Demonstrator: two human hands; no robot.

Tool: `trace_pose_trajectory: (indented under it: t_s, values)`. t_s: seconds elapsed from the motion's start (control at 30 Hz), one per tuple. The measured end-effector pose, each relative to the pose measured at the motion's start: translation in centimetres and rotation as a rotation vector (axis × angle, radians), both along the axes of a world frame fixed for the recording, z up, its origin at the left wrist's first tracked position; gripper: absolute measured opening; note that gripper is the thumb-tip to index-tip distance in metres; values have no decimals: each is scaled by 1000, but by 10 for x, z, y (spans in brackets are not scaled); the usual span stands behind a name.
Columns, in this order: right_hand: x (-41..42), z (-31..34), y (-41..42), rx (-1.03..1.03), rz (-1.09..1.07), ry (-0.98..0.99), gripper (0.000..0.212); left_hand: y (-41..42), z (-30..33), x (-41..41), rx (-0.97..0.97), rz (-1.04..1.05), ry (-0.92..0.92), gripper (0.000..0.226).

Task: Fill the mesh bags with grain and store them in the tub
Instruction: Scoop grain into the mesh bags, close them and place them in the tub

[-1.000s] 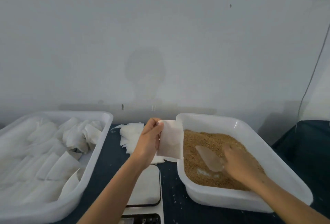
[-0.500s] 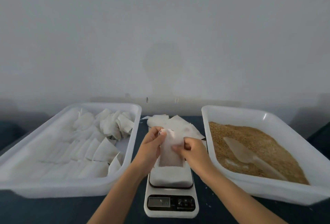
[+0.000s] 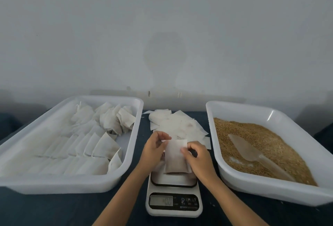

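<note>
Just below the two hands, a white kitchen scale [image 3: 173,202] sits on the dark table [image 3: 45,209], its platform under the held bag. Over that platform, the left hand [image 3: 154,151] and right hand [image 3: 198,157] pinch the upper edges of one partly filled mesh bag [image 3: 175,157], fingers curled on either side. Beyond the grip lies a loose pile of empty bags [image 3: 177,125]. Left of the grip, a white tub [image 3: 131,146] holds rows of filled bags [image 3: 86,141]. Right of it, a second tub [image 3: 234,112] holds brown grain [image 3: 281,143] with a clear scoop [image 3: 246,149] lying on top.
</note>
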State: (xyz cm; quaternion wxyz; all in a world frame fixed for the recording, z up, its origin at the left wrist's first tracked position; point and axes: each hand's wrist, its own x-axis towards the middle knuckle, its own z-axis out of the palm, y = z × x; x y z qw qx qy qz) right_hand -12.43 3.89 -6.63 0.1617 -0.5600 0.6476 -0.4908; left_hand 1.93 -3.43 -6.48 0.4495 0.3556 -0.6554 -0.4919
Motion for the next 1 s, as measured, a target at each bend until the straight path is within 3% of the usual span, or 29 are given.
trace_pose_trajectory:
  t_s: [0.07,0.27,0.43,1.0]
  values:
    - [-2,-3,-1,-33,-9,-39,4,1,-6,0,-33,26,-7,18]
    - [-2,-12,2,-82,-35,-293,16,1,-17,6,-189,159,-107,25]
    - [-3,-21,6,-103,-12,-397,18,-1,-22,13,-183,203,-117,28]
    - [-9,-28,5,-113,37,-491,17,1,-25,16,-115,209,-116,26]
